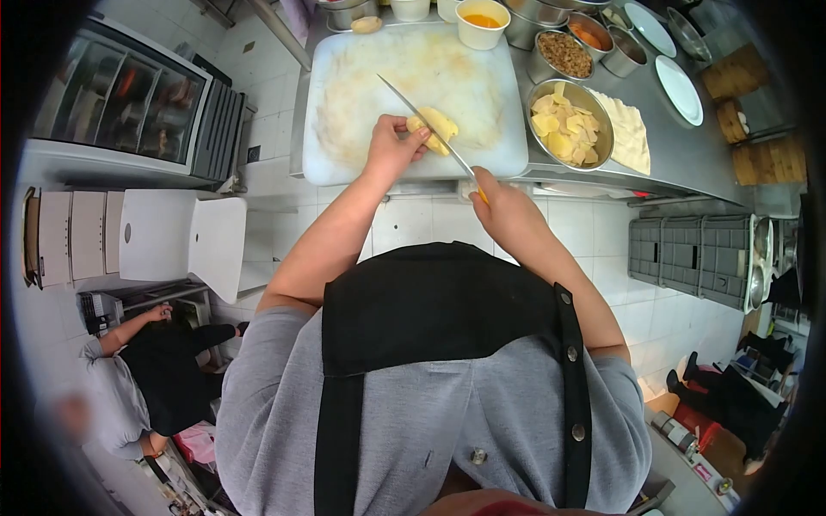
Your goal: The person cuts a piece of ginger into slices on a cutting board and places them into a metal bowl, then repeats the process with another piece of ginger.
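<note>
On the white cutting board (361,95), my left hand (396,146) has its fingers closed around a yellow peeled potato (443,123), which looks partly sliced. My right hand (506,206) grips the yellow handle of a long kitchen knife (401,95). The blade lies slantwise over the potato, its tip pointing to the far left; how deep it cuts is not clear. To the right of the board, a steel bowl (608,138) holds many potato slices (564,125). A whole potato (366,25) rests at the board's far edge.
A white tub (482,39) with orange contents stands at the board's far right corner. Beyond the bowl are a pot of brown minced food (564,54), white plates (679,90) and a folded cloth (626,133). Another person (163,370) is behind on the left.
</note>
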{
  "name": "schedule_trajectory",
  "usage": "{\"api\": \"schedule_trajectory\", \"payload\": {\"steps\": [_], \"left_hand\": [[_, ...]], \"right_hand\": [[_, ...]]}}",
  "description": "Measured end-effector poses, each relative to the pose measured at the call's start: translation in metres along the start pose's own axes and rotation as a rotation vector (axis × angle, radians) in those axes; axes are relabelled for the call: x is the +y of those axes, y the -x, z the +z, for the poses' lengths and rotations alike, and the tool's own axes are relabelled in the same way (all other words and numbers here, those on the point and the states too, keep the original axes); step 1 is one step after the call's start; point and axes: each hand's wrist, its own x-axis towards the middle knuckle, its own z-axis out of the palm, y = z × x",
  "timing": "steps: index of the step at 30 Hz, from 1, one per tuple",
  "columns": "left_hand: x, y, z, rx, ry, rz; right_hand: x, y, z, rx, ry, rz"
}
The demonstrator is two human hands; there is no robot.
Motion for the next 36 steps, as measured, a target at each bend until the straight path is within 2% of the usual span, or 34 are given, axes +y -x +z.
{"api": "schedule_trajectory", "payload": {"steps": [13,17,20,25,29,36], "left_hand": [[0.001,0.000,-0.002,-0.035,-0.027,-0.031],[0.001,0.000,-0.001,-0.028,-0.003,-0.027],[-0.007,-0.002,-0.001,-0.020,0.025,0.029],[-0.004,-0.002,-0.001,-0.021,0.003,-0.008],[0.001,0.001,-0.002,-0.043,-0.016,-0.012],[0.004,0.002,-0.002,-0.054,-0.015,-0.015]], "right_hand": [[0.009,-0.074,0.031,-0.045,0.038,0.068],[0.023,-0.065,0.039,0.045,-0.053,0.028],[0.012,-0.041,0.025,-0.005,0.001,0.008],[0.010,-0.009,0.012,0.001,0.022,-0.070],[0.014,-0.008,0.013,0.037,0.030,-0.104],[0.008,-0.029,0.015,-0.039,0.097,-0.028]]}}
